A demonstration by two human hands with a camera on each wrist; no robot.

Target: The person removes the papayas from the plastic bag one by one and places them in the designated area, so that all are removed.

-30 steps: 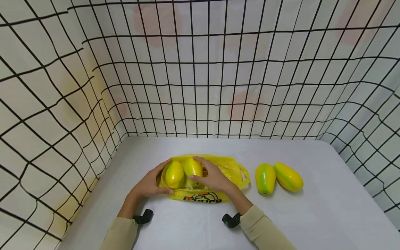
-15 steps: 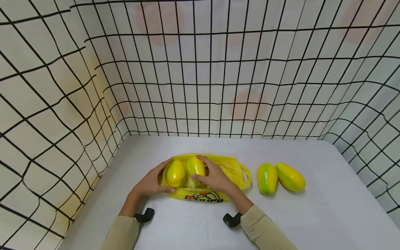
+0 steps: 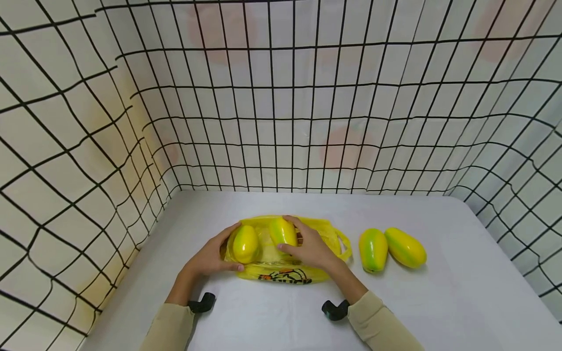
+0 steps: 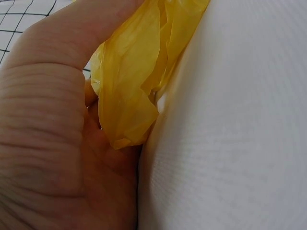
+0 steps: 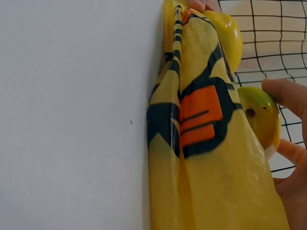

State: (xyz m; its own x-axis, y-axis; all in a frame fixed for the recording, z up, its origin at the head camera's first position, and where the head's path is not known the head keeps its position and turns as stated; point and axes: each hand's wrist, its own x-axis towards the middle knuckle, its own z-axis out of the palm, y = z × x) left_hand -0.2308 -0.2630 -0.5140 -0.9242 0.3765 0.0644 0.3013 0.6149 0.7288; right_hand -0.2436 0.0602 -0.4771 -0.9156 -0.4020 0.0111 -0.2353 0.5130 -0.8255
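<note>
A yellow plastic bag [image 3: 285, 274] with dark and orange print lies flat on the white table, its handle loop toward the right. My left hand [image 3: 212, 252] grips the bag's left end, thumb at the front and fingers behind; in the left wrist view the crumpled bag end [image 4: 129, 86] sits inside the palm. Beside those fingers a yellow-green papaya [image 3: 246, 243] rests at the bag's mouth. A second papaya [image 3: 282, 231] is held between the thumb and fingers of my right hand [image 3: 312, 247], over the bag. Its stem end [image 5: 254, 115] shows in the right wrist view.
Right of the bag, two more papayas [image 3: 373, 250] lie close together on the white table [image 3: 465, 273]. A black wire grid [image 3: 291, 117] stands along the back and both sides. A black wrist device [image 3: 335, 310] sits at each sleeve.
My right hand has moved a little to the right with its papaya, widening the gap to the other one. The left hand has stayed at the bag's left end.
</note>
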